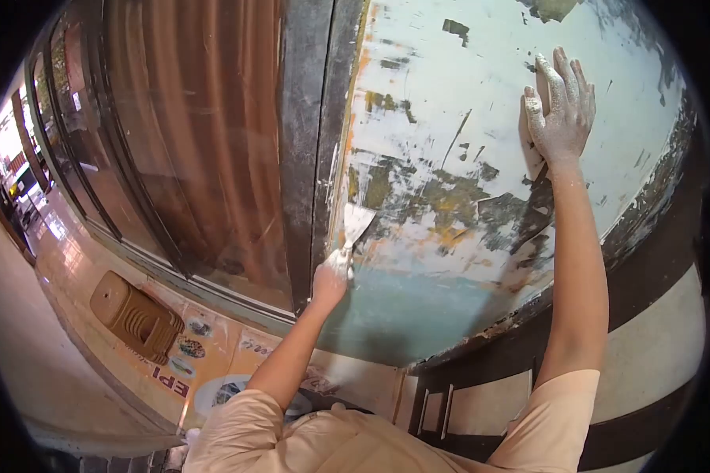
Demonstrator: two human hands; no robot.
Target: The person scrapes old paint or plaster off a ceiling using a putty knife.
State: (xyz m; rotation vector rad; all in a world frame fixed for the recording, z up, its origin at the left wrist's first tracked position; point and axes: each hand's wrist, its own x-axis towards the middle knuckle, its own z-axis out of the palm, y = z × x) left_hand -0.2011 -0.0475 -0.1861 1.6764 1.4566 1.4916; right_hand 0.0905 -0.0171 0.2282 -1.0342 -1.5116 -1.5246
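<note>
My left hand (335,276) is closed round the handle of a putty knife (358,222). The wide blade, pale with white residue, points up and lies at the wall's left edge, beside the dark window frame (308,134). My right hand (562,110) rests against the upper right of the wall with fingers spread, holding nothing, coated in white dust. The wall (426,71) is white on top, with dark and yellowish patches where the coat is broken. Lower down it shows a blue-green band (418,303).
Left of the frame are glass panels with brown curtains (197,118) behind. A brown plastic stool (138,315) lies on the floor at the lower left, near a printed banner (213,355). A dark-and-cream panelled surface (481,402) runs along the lower right.
</note>
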